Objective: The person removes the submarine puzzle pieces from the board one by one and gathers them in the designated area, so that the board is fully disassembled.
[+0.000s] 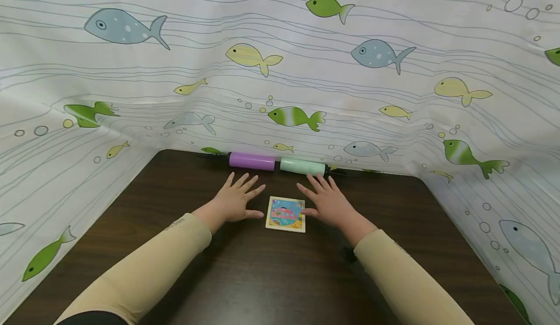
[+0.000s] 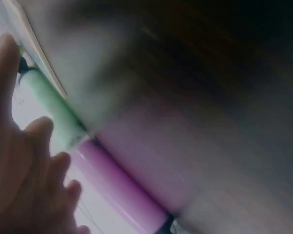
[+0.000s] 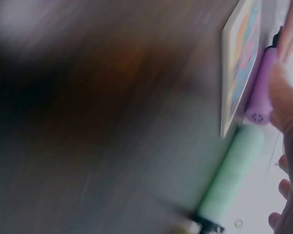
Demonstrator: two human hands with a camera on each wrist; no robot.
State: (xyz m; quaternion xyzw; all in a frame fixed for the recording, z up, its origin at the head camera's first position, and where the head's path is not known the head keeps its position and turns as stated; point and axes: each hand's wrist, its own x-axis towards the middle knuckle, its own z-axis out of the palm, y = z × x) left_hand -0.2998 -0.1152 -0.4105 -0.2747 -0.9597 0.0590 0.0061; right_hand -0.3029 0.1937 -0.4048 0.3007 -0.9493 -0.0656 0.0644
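Where the wrist views blur, little to make out beyond smears of colour: dark bench (image 1: 271,276) wood, streaks of purple and green, edges of fingers. From the left wrist, only part of the left hand (image 2: 19,165) in view, cut off by the frame, fingers loosely extended, nothing held. From the right wrist, only fingertips (image 3: 288,97) at the frame edge, grip impossible to judge there; puzzle board seen edge-on and foreshortened, picture hard to read.

Seen from the head, going left to right: beige sleeve (image 1: 144,271), then left hand (image 1: 236,201) lying flat on the bench, fingers spread, thumb pointing toward the puzzle board (image 1: 286,213) but apart from it, grip closed on nothing. Next, the board itself, lying flat at mid-bench between both hands: small, square, pale wooden rim, bright cartoon picture in blue, pink and yellow; details too small to name. Then right hand (image 1: 328,201), also flat with fingers spread, thumb tip at the board's right edge, apparently touching, nothing pinched.

Beyond the fingertips, along the back edge of the bench, a purple roller (image 1: 252,161) on the left and a mint-green roller (image 1: 303,166) on the right, end to end, black ends partly tucked under the fish-print cloth (image 1: 131,86). A small dark object beside the right sleeve, mostly hidden.
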